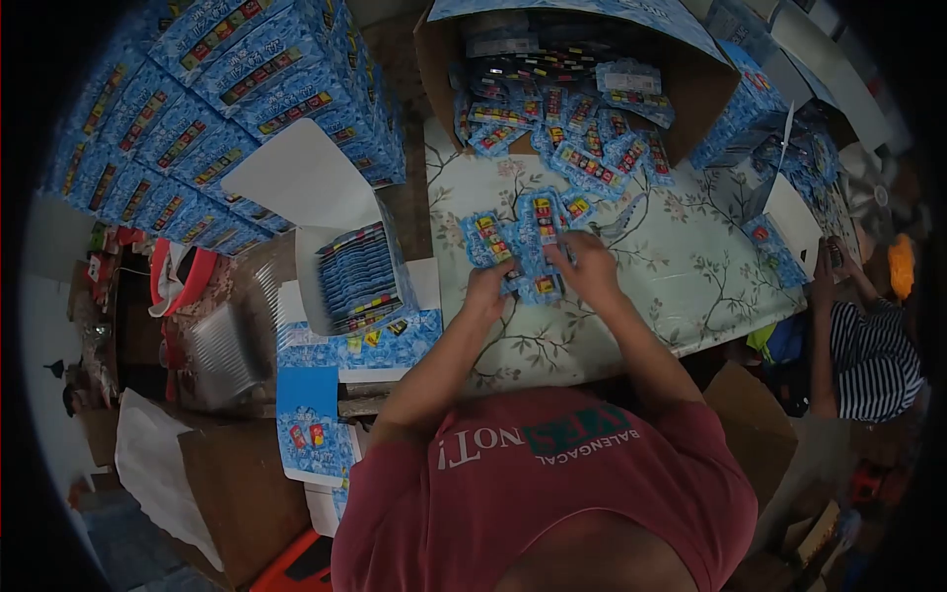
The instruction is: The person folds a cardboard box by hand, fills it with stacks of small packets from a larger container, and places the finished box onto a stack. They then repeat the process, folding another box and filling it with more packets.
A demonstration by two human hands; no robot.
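My left hand (488, 286) is closed on the lower end of a blue packet (481, 235) with a strip of small coloured pictures. Close beside it, my right hand (590, 268) has its thumb and fingers on another blue packet (540, 219), which stands nearly upright in the view. A further packet (576, 206) shows just behind the right hand's one. Farther back, loose packets (588, 170) spill onto the flowered tablecloth (533, 350) from a large cardboard box (712, 81). To my left, an open white-lined box (309, 259) holds a tight row of packets.
Blue printed boxes (187, 128) are stacked high at the back left. Flattened printed card (409, 340) lies under the open box. At the right, another person in a striped top (873, 360) works by an open box (794, 227). An opened carton (242, 483) stands at lower left.
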